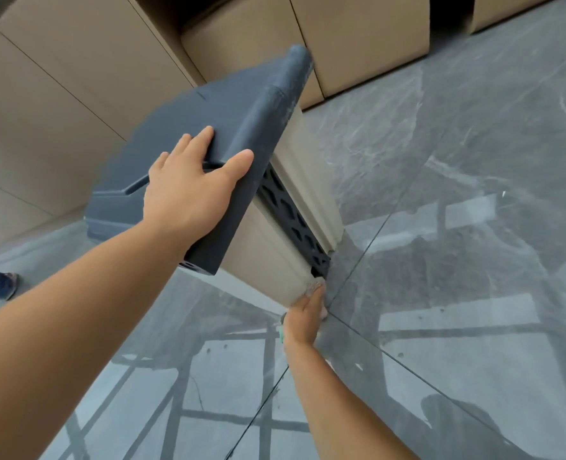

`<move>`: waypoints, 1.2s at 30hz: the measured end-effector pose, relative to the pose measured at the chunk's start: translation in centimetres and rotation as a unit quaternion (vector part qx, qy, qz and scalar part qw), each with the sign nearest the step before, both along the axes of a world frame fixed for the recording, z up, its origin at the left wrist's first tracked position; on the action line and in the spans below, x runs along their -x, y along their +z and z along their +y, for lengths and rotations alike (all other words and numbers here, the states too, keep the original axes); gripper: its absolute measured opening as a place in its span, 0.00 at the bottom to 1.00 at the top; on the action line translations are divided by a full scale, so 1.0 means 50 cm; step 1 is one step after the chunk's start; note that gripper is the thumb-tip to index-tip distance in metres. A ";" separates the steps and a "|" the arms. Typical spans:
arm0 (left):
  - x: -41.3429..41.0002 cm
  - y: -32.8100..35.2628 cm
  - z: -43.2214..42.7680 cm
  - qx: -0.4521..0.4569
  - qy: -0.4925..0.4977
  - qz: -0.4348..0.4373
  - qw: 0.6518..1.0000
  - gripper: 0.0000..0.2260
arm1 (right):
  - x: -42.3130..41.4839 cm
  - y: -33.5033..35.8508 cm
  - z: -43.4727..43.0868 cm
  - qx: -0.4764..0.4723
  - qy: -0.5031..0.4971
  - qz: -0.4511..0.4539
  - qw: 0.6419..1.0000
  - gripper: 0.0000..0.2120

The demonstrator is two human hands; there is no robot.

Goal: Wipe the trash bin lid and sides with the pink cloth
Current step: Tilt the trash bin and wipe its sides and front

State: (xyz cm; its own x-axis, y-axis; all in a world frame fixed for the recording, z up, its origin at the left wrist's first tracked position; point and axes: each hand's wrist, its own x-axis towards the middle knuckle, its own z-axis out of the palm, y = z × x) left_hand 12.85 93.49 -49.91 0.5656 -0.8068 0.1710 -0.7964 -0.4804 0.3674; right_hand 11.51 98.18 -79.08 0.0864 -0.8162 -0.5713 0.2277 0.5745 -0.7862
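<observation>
Trash bin (pixel 295 234) beside tan cabinets (pixel 59 78), glossy floor (pixel 474 161)

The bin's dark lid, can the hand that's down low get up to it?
Probably yes. The right hand is low on the bin's beige side, nothing blocks its way up, but the left hand already covers part of the lid.
</observation>
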 end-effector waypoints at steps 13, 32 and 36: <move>-0.001 0.007 -0.001 0.000 0.006 0.016 1.000 0.32 | 0.025 0.199 0.007 0.547 0.102 0.094 0.826 0.41; 0.035 0.016 -0.093 0.072 0.097 0.073 0.990 0.10 | 0.128 0.185 -0.217 0.505 0.324 0.053 0.799 0.58; 0.022 0.043 -0.110 0.093 0.079 0.134 0.984 0.08 | 0.137 0.171 -0.235 0.514 0.299 0.043 0.803 0.52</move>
